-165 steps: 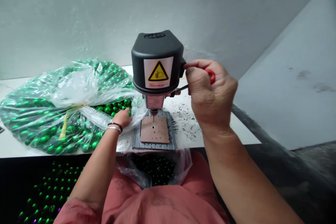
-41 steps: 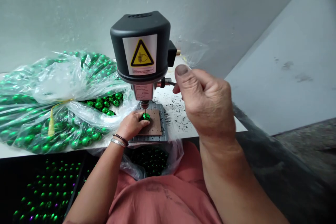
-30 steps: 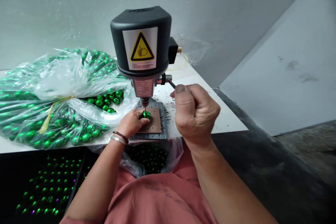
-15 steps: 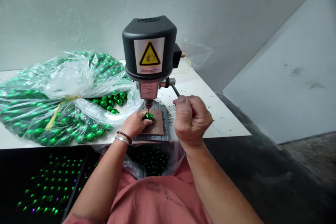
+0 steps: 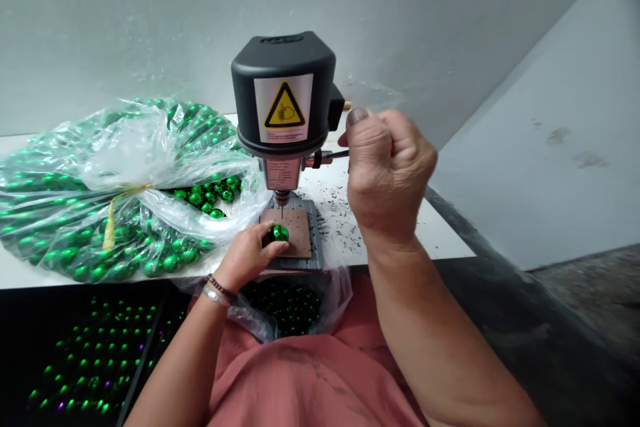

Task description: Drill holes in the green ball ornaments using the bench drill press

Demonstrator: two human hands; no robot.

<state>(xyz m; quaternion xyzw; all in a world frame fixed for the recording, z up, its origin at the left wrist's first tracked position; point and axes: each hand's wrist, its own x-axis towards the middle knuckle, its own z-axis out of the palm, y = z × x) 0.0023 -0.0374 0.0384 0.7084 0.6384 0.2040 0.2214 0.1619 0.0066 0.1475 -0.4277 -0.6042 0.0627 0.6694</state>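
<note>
A small drill press (image 5: 284, 93) with a black head and a yellow hand-warning label stands in front of me. My left hand (image 5: 253, 250) pinches a shiny green ball (image 5: 281, 233) between thumb and fingers, over the brown board (image 5: 300, 240) on the press's grey base (image 5: 317, 260). The thin drill bit (image 5: 282, 211) points down just behind the ball and looks clear of it. My right hand (image 5: 390, 173) is closed round the end of the feed lever (image 5: 340, 154), which sticks out to the right; its grip is hidden in my fist.
A large clear plastic bag of green balls (image 5: 80, 213), tied with yellow string, lies left on the white table (image 5: 453, 237). Dark shavings (image 5: 343, 213) litter the table right of the base. An open bag of green balls (image 5: 283, 303) sits below the table edge; more balls (image 5: 100, 360) lie lower left.
My right hand has risen with the lever, and the drill bit has come up out of the ball. My left hand has drawn the ball slightly toward me.
</note>
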